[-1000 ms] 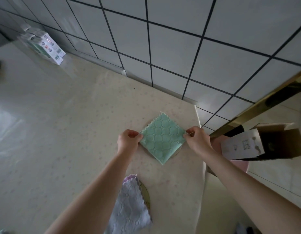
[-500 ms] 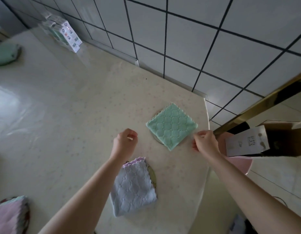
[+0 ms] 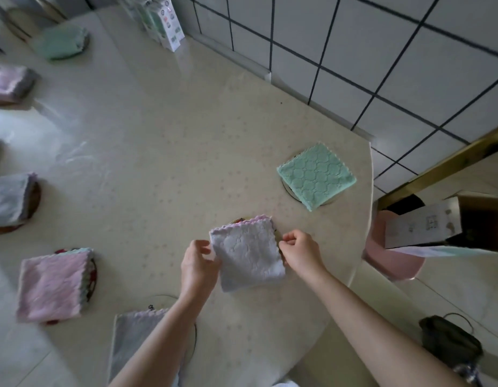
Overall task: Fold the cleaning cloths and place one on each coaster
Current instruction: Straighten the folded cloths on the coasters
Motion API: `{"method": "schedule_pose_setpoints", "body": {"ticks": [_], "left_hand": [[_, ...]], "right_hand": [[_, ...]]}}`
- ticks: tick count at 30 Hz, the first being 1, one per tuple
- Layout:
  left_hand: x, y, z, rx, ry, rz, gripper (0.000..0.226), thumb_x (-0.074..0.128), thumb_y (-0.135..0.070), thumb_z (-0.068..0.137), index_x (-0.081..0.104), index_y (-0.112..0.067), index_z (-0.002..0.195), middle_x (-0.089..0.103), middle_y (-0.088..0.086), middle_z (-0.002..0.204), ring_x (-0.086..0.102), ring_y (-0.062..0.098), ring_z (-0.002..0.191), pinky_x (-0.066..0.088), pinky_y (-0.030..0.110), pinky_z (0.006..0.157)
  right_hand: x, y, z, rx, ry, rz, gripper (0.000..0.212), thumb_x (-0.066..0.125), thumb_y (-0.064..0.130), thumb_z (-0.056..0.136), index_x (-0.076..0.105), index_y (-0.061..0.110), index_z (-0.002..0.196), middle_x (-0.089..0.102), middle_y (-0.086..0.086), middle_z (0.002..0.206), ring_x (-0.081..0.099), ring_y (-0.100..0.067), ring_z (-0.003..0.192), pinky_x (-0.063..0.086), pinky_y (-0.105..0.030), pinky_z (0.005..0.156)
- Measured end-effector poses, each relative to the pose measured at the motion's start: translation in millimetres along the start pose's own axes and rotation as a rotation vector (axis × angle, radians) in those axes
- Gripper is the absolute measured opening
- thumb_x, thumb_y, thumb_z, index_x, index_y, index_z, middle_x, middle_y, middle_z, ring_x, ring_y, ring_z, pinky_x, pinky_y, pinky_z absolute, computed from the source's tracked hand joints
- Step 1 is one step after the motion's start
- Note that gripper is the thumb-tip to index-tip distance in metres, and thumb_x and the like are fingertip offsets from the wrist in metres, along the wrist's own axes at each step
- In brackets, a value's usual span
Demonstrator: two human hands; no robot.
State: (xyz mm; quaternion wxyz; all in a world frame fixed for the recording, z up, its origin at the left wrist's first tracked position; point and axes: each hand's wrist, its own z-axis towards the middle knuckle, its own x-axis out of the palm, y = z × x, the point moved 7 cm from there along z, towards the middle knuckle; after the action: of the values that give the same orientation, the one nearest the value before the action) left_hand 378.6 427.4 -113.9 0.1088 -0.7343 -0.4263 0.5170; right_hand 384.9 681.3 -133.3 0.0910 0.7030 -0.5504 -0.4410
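A folded lilac cloth (image 3: 246,254) lies over a mostly hidden coaster near the table's right side. My left hand (image 3: 198,263) pinches its left edge and my right hand (image 3: 299,251) pinches its right edge. A folded green cloth (image 3: 316,175) rests alone on a round coaster (image 3: 287,189) further back right. Other folded cloths sit on coasters around the table: a pink one (image 3: 51,284), a grey one (image 3: 7,199), another pink one (image 3: 9,83), a green one (image 3: 60,41) and a lilac one (image 3: 136,339) under my left forearm.
The round cream table (image 3: 158,141) stands against a white tiled wall (image 3: 368,46). Small boxes (image 3: 164,20) stand at the back. A pink stool (image 3: 393,261) with an open cardboard box (image 3: 449,222) is right of the table. A dark bag (image 3: 449,340) lies on the floor.
Both hands let go of the green cloth, left on its coaster, and drew back to the lilac cloth, now pinching its two sides. The view swung back, showing more of the table.
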Motion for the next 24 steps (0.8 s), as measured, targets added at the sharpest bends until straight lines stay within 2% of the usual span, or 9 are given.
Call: {"method": "schedule_pose_setpoints", "body": {"ticks": [3, 7, 10, 14, 17, 24], "left_hand": [[7.1, 14.9, -19.8, -0.1, 0.024, -0.06, 0.018, 0.065, -0.017, 0.082, 0.058, -0.016, 0.098, 0.065, 0.0, 0.089, 0.061, 0.016, 0.079, 0.048, 0.029, 0.067], [12.5, 22.7, -34.2, -0.17, 0.007, -0.082, 0.012, 0.066, -0.018, 0.082, 0.062, -0.014, 0.093, 0.062, -0.002, 0.082, 0.055, 0.014, 0.077, 0.036, 0.022, 0.066], [17.7, 26.8, -41.5, -0.217, 0.002, -0.115, 0.011, 0.066, -0.018, 0.082, 0.064, -0.014, 0.092, 0.062, -0.003, 0.081, 0.056, 0.015, 0.077, 0.037, 0.023, 0.066], [30.8, 31.7, -52.2, -0.264, 0.011, -0.199, 0.012, 0.067, -0.019, 0.08, 0.064, -0.013, 0.09, 0.069, 0.001, 0.084, 0.063, 0.017, 0.076, 0.045, 0.027, 0.065], [44.2, 33.1, -63.7, -0.28, 0.034, -0.274, 0.01, 0.068, -0.017, 0.079, 0.062, -0.014, 0.086, 0.07, 0.002, 0.08, 0.067, 0.019, 0.073, 0.056, 0.036, 0.071], [41.7, 32.3, -60.9, -0.261, -0.024, -0.317, 0.009, 0.065, -0.016, 0.084, 0.063, -0.014, 0.092, 0.069, 0.001, 0.083, 0.067, 0.021, 0.077, 0.056, 0.037, 0.075]], "right_hand": [[6.1, 6.7, -4.0, -0.037, 0.001, -0.075, 0.02, 0.061, 0.019, 0.08, 0.064, 0.01, 0.097, 0.07, -0.008, 0.094, 0.066, -0.028, 0.087, 0.052, -0.035, 0.081], [12.3, 18.2, -0.8, -0.12, 0.0, -0.225, 0.019, 0.063, 0.02, 0.082, 0.065, 0.008, 0.096, 0.07, -0.011, 0.096, 0.063, -0.029, 0.095, 0.045, -0.029, 0.078], [15.1, 26.2, 2.8, -0.178, 0.001, -0.293, 0.015, 0.061, 0.015, 0.083, 0.065, 0.008, 0.097, 0.07, -0.011, 0.099, 0.063, -0.029, 0.095, 0.045, -0.029, 0.076], [14.5, 35.3, 5.7, -0.294, 0.012, -0.308, 0.015, 0.062, 0.01, 0.083, 0.065, 0.008, 0.097, 0.07, -0.01, 0.098, 0.064, -0.027, 0.093, 0.045, -0.029, 0.079], [9.4, 39.2, 7.0, -0.361, 0.008, -0.279, 0.014, 0.062, 0.009, 0.084, 0.065, 0.007, 0.097, 0.07, -0.008, 0.096, 0.064, -0.024, 0.088, 0.043, -0.023, 0.076], [2.1, 29.8, 10.1, -0.306, -0.029, -0.339, 0.015, 0.065, 0.016, 0.084, 0.066, 0.008, 0.096, 0.07, -0.008, 0.097, 0.063, -0.025, 0.093, 0.045, -0.027, 0.08]]}}
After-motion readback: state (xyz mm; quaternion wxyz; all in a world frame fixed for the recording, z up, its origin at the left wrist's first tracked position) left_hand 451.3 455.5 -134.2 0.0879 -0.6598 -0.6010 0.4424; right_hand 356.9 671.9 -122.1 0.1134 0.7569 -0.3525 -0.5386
